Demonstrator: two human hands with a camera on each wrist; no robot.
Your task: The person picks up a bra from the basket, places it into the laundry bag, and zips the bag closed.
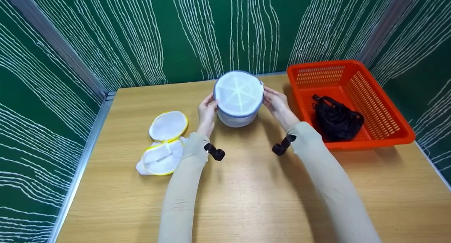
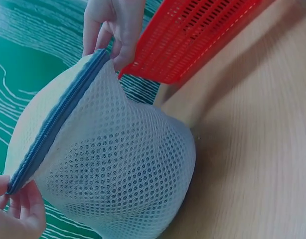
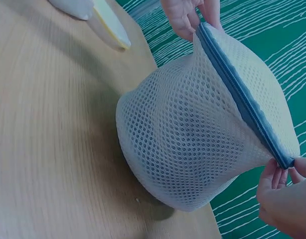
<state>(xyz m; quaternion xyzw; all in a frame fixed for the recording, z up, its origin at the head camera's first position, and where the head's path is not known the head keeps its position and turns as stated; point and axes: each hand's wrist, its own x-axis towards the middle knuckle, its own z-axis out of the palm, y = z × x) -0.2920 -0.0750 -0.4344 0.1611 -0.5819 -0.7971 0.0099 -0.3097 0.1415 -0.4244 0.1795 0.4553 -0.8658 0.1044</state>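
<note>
A round white mesh laundry bag (image 1: 238,93) with a blue zipped rim stands toward the back of the table, its lid facing up. My left hand (image 1: 208,111) pinches the blue rim on the left side, thumb on top. On the opposite side my right hand (image 1: 278,104) pinches the same rim near a small white tab. Both wrist views show the mesh wall (image 2: 128,154) hanging below the blue zipper (image 3: 242,99), which runs closed between the two hands. The bag's base is close to the tabletop.
Left of my left forearm lies a white mesh bag with yellow trim (image 1: 165,144), its round lid flopped back. An orange-red plastic basket (image 1: 384,142) stands at the right, with a crumpled black item (image 1: 336,119) inside. Green walls with white lines enclose the wooden table (image 1: 243,193).
</note>
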